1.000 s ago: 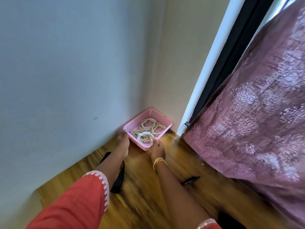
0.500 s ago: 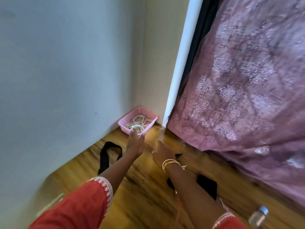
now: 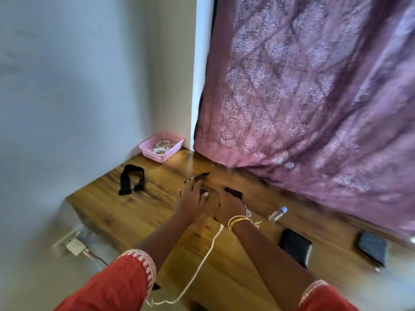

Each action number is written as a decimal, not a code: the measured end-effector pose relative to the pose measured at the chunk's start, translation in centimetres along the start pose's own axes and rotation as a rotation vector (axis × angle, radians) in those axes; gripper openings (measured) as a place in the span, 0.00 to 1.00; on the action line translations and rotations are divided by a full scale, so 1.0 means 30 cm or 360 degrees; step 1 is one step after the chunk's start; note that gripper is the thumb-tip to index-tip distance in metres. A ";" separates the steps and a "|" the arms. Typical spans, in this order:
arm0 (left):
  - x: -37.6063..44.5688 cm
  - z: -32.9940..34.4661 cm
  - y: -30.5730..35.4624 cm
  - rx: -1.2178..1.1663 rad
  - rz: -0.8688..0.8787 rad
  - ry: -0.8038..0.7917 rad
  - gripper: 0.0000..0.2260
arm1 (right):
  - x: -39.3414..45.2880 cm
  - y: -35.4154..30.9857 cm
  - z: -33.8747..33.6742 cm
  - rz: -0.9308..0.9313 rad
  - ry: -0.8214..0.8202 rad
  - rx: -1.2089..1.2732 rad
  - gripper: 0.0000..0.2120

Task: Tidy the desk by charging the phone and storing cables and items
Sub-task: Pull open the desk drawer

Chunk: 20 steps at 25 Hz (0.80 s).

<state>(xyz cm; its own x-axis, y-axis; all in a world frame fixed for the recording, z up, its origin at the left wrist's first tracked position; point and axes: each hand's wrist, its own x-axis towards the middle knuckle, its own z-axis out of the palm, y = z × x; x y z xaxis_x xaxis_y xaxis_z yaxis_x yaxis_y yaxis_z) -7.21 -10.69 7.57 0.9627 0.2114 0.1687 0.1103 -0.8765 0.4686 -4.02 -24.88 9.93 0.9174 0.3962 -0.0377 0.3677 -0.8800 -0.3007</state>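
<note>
**A:** Both hands have come back from the pink basket [image 3: 161, 146] in the far corner. A second ago they were at its rim; now the left hand [image 3: 192, 199] and right hand [image 3: 229, 205] lie side by side mid-table, well short of it.

**B:** So the cables are stored?

**A:** That part looks done, I'd judge. The coiled white cables [image 3: 162, 147] sit inside the basket, which is tucked against the wall and just beside the curtain [image 3: 314, 97].

**B:** What are the hands on now?

**A:** Each palm is lowered, fingers spread flat, over a small dark item [image 3: 234, 191]. The picture is blurred, so I cannot tell whether either grip has closed on anything, or whether one of these is the phone.

**B:** And the charging?

**A:** One white cord [image 3: 197, 268] runs from under the right wrist back over the near edge of the table [image 3: 116, 212]. A charger [image 3: 75, 245] is plugged in at the wall, below the table's left end.

**B:** Room to work?

**A:** Open wood lies to the left, up to the black strap [image 3: 131, 179]. The left edge drops off toward the socket. On the right stand a small bottle [image 3: 278, 213], a black wallet [image 3: 295, 246] and a dark pouch [image 3: 371, 248], the pouch near the front edge. A pen [image 3: 197, 176] lies just beyond the left fingers.
</note>
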 end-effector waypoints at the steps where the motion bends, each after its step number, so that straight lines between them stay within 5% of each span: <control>1: -0.045 0.013 0.033 0.0043 0.0041 -0.0012 0.22 | -0.050 0.032 -0.005 0.0024 0.0005 -0.0041 0.28; 7: -0.207 0.090 0.224 0.0364 0.0313 -0.0145 0.24 | -0.279 0.221 -0.009 0.0093 0.0100 -0.0146 0.30; 13: -0.347 0.168 0.377 0.0256 0.0536 -0.0271 0.25 | -0.502 0.402 -0.021 0.0355 0.0161 -0.0112 0.19; 20: -0.590 0.283 0.510 0.0328 0.0610 -0.0614 0.26 | -0.869 0.570 0.028 0.0643 0.0145 -0.0074 0.25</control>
<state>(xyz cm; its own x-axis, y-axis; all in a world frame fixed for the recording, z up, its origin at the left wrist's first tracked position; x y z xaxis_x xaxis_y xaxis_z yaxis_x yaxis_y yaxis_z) -20.47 -31.51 4.38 0.9595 -0.2765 -0.0535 -0.2550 -0.9336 0.2516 -21.77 -50.04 4.98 0.9982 -0.0063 -0.0589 -0.0200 -0.9716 -0.2358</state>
